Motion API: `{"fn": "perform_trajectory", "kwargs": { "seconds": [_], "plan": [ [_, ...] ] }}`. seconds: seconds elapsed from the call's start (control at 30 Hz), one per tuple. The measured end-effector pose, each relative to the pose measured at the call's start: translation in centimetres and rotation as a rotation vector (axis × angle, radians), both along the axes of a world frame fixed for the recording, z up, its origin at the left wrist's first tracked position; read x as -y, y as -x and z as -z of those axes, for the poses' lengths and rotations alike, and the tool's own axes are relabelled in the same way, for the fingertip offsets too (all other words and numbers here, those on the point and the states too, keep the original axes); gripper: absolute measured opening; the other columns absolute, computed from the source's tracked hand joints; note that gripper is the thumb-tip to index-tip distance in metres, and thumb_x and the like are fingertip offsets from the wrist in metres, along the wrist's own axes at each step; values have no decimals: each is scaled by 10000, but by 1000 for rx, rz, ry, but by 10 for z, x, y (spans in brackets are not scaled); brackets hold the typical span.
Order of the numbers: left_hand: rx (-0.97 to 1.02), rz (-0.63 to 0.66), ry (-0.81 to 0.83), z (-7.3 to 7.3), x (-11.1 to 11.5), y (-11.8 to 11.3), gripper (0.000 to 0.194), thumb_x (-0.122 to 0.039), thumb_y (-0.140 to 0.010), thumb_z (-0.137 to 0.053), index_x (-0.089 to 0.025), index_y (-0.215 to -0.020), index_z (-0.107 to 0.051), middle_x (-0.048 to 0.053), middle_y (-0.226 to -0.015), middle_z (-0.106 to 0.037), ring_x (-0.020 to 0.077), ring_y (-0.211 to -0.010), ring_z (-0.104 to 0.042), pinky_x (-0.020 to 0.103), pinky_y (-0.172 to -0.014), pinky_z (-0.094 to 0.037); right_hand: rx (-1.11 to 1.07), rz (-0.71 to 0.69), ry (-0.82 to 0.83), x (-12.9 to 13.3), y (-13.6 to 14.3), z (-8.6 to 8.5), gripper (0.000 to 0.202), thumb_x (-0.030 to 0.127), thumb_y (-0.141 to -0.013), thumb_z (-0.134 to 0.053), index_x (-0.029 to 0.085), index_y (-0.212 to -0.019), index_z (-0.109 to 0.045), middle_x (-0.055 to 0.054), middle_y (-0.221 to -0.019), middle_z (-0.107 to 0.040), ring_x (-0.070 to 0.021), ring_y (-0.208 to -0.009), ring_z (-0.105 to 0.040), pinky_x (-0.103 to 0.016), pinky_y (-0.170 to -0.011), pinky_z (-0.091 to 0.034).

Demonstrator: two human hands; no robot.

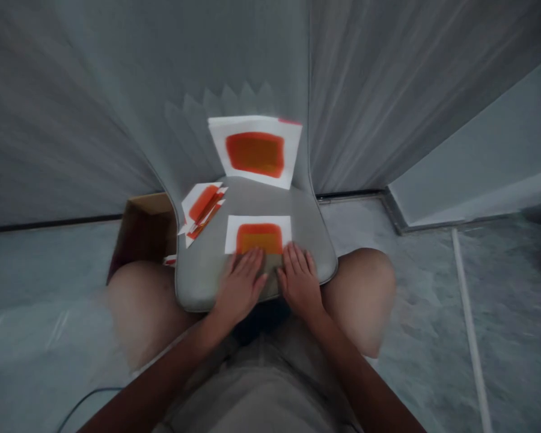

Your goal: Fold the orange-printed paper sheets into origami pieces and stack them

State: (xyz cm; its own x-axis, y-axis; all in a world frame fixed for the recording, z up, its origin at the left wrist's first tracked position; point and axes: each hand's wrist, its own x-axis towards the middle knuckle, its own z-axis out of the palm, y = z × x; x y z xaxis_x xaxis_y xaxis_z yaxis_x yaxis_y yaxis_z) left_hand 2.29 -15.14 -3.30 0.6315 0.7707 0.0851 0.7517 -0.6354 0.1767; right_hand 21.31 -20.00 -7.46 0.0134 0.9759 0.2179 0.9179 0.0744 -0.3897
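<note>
A white paper sheet (259,231) with a printed orange, brown-centred shape lies flat on the grey chair seat (270,201). My left hand (242,284) rests palm down at its near left part, fingers stretched out over the edge. On the near right corner lies my right hand (301,279), also flat with fingers extended. Neither hand grips anything. Against the backrest leans a larger stack of white sheets (255,153) with a similar orange shape. Folded paper pieces (202,207) in white and orange sit on the seat's left side, overlapping one another.
The chair's tall grey backrest (234,54) rises in front of me, with a grey curtain (388,90) behind it. An open cardboard box (142,231) stands on the floor left of the chair. A cable (90,394) runs along the floor at lower left.
</note>
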Motion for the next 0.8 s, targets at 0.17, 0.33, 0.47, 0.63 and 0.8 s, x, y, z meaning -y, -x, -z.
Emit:
{"fn": "perform_trajectory", "kwargs": {
  "seconds": [0.17,0.33,0.47,0.63,0.8],
  "plan": [
    [-45,-131,-50,7,-5,62,614,-361,-1098,-338,-189,-1682,-259,82,-1642,-451,298,-1540,-412,536,-1294,-266,-11,8,-14,0,1,0,628,367,-1104,-382,71,-1652,-296,-210,-1640,-438,-325,-1563,-355,-583,-1277,-245],
    [-7,-148,-66,17,-1,66,625,-377,-1092,-368,-194,-1681,-265,75,-1653,-431,308,-1551,-389,548,-1305,-232,24,6,-17,1,2,4,619,379,-1104,-385,61,-1633,-339,-219,-1634,-445,-329,-1567,-346,-591,-1279,-235],
    [53,-151,-95,21,-1,64,632,-379,-1080,-413,-208,-1676,-286,77,-1650,-435,309,-1548,-395,549,-1305,-236,36,20,-48,0,2,5,591,377,-1097,-390,82,-1608,-397,-206,-1618,-475,-322,-1547,-384,-588,-1272,-257],
    [161,-158,-148,29,2,70,669,-343,-1051,-476,-203,-1676,-280,102,-1626,-473,307,-1526,-434,555,-1287,-287,37,28,-104,2,2,5,527,353,-1082,-428,131,-1556,-487,-181,-1561,-555,-312,-1526,-422,-601,-1262,-278],
    [237,-123,-188,31,7,75,646,-320,-1024,-524,-235,-1644,-365,99,-1673,-398,309,-1582,-330,543,-1273,-328,73,-101,-125,10,2,9,477,305,-1078,-435,146,-1519,-525,-167,-1553,-568,-302,-1530,-421,-597,-1254,-321]
  ]
}}
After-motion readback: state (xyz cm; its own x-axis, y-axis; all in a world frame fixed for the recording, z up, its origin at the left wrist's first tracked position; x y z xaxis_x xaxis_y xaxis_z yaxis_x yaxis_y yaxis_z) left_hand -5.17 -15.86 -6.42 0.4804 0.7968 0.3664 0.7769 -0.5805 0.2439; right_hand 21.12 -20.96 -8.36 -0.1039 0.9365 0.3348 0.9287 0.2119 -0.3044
